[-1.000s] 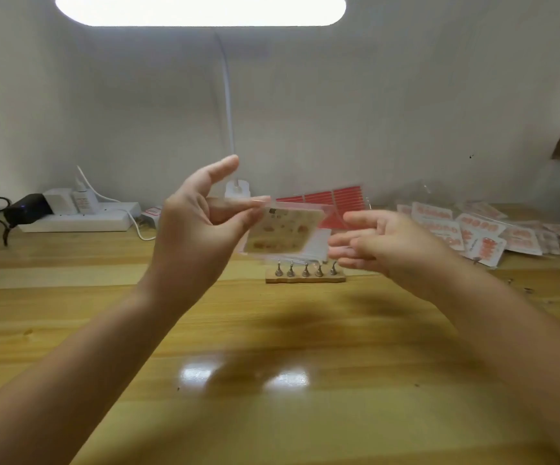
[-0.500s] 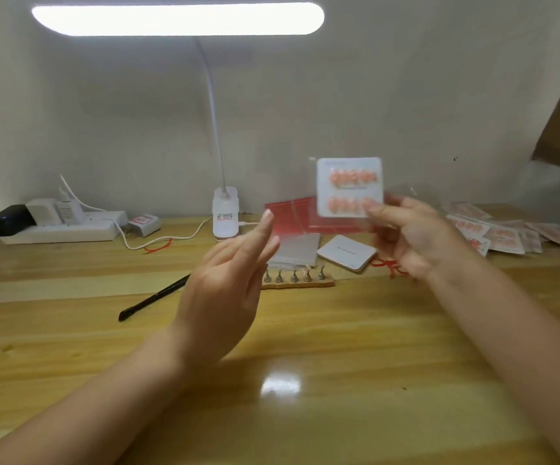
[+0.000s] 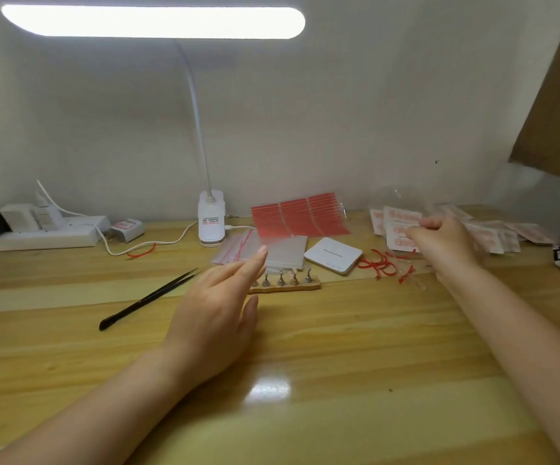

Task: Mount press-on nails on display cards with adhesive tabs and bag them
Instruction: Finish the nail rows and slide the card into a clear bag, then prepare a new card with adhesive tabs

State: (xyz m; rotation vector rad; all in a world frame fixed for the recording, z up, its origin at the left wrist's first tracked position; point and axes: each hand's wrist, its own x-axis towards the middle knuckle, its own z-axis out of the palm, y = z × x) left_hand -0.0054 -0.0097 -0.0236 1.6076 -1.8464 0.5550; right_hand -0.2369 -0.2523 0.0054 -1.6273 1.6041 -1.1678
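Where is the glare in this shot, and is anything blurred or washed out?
Head view: the lamp bar is blown out white; its reflection glares on the wooden table near the bottom centre. The right hand and the bagged nail card it holds are motion-blurred. The left hand is sharper. Edges bend from the wide lens.

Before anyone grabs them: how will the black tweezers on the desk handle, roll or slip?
The tweezers look long, thin and pointed, so probably light and stiff. They lie flat on the glossy desk, so likely to slide or spin if nudged, not roll. The low profile suggests a pinch near the thicker end. The left hand hovers nearby.
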